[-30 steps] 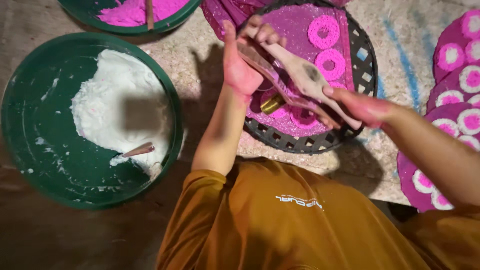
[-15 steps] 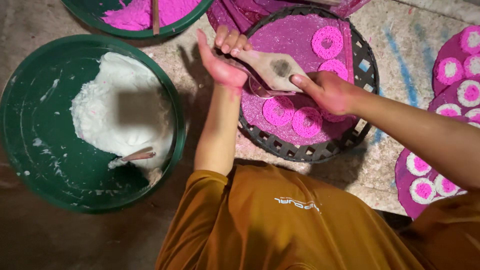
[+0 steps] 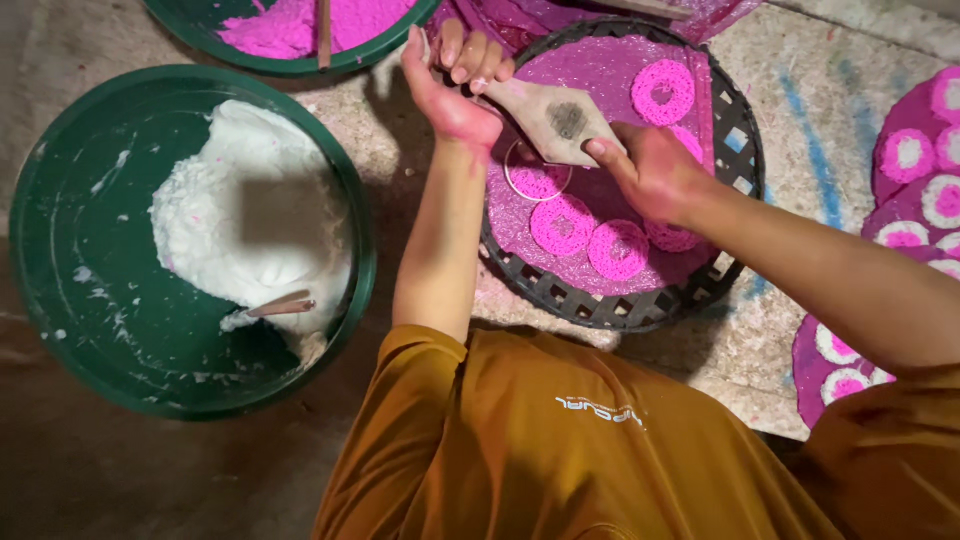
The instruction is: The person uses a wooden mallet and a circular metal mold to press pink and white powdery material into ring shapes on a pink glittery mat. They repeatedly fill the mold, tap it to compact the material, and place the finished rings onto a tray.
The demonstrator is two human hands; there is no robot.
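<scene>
Both hands are gripping a grey cloth piping bag (image 3: 560,120) over the woven tray (image 3: 735,140): left hand (image 3: 455,85) pinching its top, right hand (image 3: 650,170) squeezing. Four pink rings (image 3: 562,224) are lying finished; a fifth outline (image 3: 537,172) is waiting.

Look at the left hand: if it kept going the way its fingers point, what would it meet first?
The left hand points toward the picture's top, so it would probably first meet the crumpled purple sheet beyond the tray, beside the pink-paste basin. Depth is unclear.
</scene>
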